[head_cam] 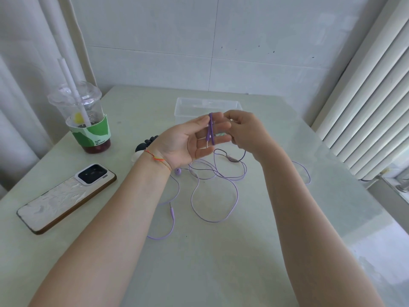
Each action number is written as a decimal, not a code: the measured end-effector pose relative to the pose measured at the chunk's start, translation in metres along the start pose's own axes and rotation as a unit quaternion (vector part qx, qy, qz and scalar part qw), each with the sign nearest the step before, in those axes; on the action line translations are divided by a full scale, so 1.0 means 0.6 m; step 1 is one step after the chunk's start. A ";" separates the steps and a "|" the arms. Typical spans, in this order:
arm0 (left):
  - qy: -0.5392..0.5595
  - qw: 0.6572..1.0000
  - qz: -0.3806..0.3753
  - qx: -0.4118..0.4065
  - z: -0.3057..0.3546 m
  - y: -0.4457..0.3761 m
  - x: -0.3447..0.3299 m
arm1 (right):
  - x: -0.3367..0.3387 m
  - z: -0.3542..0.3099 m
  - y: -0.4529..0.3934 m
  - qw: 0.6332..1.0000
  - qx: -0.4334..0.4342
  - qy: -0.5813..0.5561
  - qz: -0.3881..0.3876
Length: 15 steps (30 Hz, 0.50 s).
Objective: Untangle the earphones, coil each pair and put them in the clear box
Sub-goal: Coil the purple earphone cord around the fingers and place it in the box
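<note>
My left hand (183,142) is held palm up above the table with its fingers straight, and a dark purple earphone cable (210,129) is wound in a few turns round them. My right hand (247,134) sits just to the right with curled fingers, pinching the same cable, whose loose end (239,159) hangs down to the table. Below the hands, a light purple pair of earphones (214,221) lies in loose loops, its jack (171,210) and one earbud (177,171) visible. The clear box (188,107) stands open just behind my hands.
A plastic drink cup (88,120) with a straw stands at the left. A phone (66,196) lies face down near the left edge. A small black object (146,144) is partly hidden behind my left wrist. A white radiator (365,107) lines the right side.
</note>
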<state>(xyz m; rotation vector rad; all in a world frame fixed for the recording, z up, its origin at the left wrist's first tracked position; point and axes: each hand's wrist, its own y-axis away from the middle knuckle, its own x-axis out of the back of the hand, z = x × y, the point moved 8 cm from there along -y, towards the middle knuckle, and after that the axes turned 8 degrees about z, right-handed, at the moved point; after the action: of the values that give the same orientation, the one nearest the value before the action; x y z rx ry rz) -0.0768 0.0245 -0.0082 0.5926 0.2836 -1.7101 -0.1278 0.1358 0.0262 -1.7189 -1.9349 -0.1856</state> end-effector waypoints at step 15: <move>0.017 0.992 0.102 -0.066 0.001 -0.025 0.059 | -0.058 -0.001 0.045 0.954 0.004 0.184 -0.238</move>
<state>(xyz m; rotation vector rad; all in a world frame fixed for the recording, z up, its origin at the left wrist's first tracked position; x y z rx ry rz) -0.0962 -0.0023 -0.0284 0.5354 0.3455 -1.4735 -0.1007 0.1098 0.0037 -1.0834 -2.0149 -0.6254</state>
